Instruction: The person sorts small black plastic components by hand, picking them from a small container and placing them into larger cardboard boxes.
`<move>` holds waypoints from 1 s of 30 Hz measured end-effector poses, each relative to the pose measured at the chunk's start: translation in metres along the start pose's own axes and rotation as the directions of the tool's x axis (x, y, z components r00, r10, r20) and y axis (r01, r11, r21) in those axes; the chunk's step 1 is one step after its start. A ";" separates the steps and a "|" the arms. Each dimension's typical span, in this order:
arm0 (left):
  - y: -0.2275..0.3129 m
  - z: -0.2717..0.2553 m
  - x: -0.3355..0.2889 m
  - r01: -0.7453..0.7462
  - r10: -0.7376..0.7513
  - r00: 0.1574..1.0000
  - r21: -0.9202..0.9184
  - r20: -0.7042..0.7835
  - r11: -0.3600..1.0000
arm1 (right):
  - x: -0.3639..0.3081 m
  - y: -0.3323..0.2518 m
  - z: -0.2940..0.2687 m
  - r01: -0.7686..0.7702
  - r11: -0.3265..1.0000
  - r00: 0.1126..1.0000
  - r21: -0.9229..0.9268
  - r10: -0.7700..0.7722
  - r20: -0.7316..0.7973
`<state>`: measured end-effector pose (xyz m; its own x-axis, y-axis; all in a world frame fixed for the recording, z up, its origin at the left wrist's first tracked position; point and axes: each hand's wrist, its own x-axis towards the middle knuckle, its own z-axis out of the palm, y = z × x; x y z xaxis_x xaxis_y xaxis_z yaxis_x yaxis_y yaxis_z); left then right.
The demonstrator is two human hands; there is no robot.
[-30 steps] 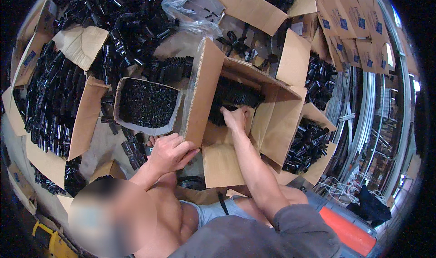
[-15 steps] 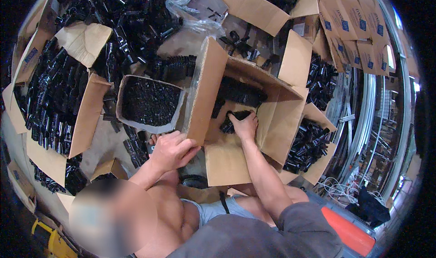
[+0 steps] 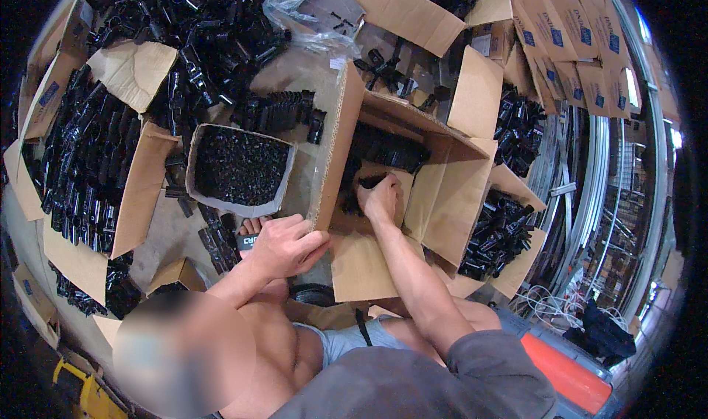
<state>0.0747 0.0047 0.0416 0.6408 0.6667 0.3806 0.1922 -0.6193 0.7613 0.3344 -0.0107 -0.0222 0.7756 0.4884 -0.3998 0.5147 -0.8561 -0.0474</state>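
Note:
An open cardboard box (image 3: 450,198) stands before me, with a row of black plastic-looking parts (image 3: 391,148) along its far inner side. My right hand (image 3: 381,196) reaches inside, closed on a bunch of black parts (image 3: 352,199) by the box's left inner wall. The hand partly covers that bunch, so its exact kind cannot be made out. My left hand (image 3: 286,248) has its fingers curled at the near lower corner of the box's tall left flap (image 3: 338,150), pinching its edge.
Left of the box sits a smaller carton (image 3: 193,170) full of small black pieces. Larger boxes of black parts (image 3: 85,161) stand farther left, and another box (image 3: 509,235) is at right. Loose black parts (image 3: 199,21) pile up behind. Metal profiles (image 3: 590,176) line the right.
My right hand has shifted left inside the box with the black parts, toward the left wall. My left hand stays at the flap's corner.

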 end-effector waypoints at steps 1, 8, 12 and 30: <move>0.000 -0.001 0.000 -0.012 0.012 0.999 0.015 -0.037 1.000 | -0.002 0.001 -0.001 0.006 1.000 1.000 0.000 -0.006 0.006; 0.006 -0.007 -0.001 -0.044 0.035 0.991 0.063 0.129 0.997 | 0.028 0.073 -0.011 -0.155 0.651 0.950 0.743 -0.107 0.292; 0.009 -0.005 0.022 -0.082 0.082 0.997 -0.050 -0.003 0.995 | 0.008 0.095 -0.087 -0.527 0.240 0.815 0.815 -0.128 0.565; 0.008 0.024 0.025 -0.144 0.169 0.976 -0.173 0.140 0.974 | 0.077 0.004 -0.188 -0.489 -0.215 0.800 0.846 -0.496 0.337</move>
<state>0.1103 0.0067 0.0441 0.7617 0.4875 0.4267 -0.0338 -0.6278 0.7776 0.4648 0.0550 0.1194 0.2426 0.7583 -0.6051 -0.7986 -0.1981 -0.5684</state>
